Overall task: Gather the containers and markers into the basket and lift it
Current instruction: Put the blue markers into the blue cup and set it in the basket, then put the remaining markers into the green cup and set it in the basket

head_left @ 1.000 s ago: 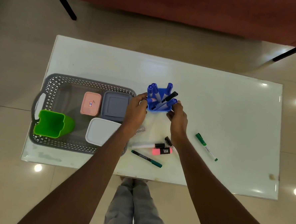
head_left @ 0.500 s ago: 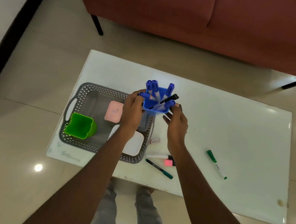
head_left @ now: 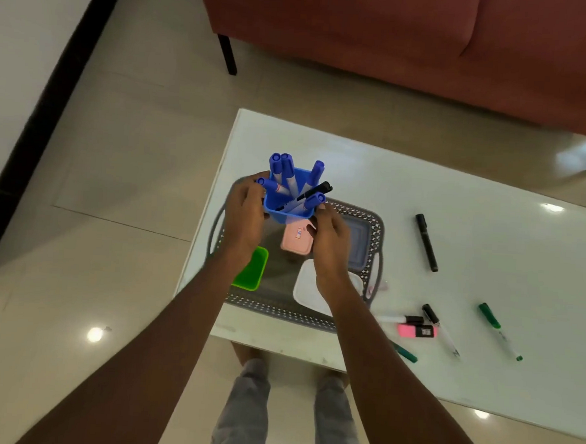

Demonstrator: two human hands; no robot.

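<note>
Over the grey basket (head_left: 375, 223), both hands' grip clasps the blue cup (head_left: 285, 211), apparently holding six markers (head_left: 289, 173).

Bare floor in the grey perforated plastic basket (head_left: 375, 233) lies between green plastic cup (head_left: 251, 270) and pink lidded box (head_left: 296, 240)

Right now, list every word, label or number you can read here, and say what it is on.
No text here can be read.
Pink container: small red and blue sticker on its lid, too blurred to read.
Pink highlighter: dark label with pale marks, too small to read.
Green marker: print on its white barrel, illegible.
</note>
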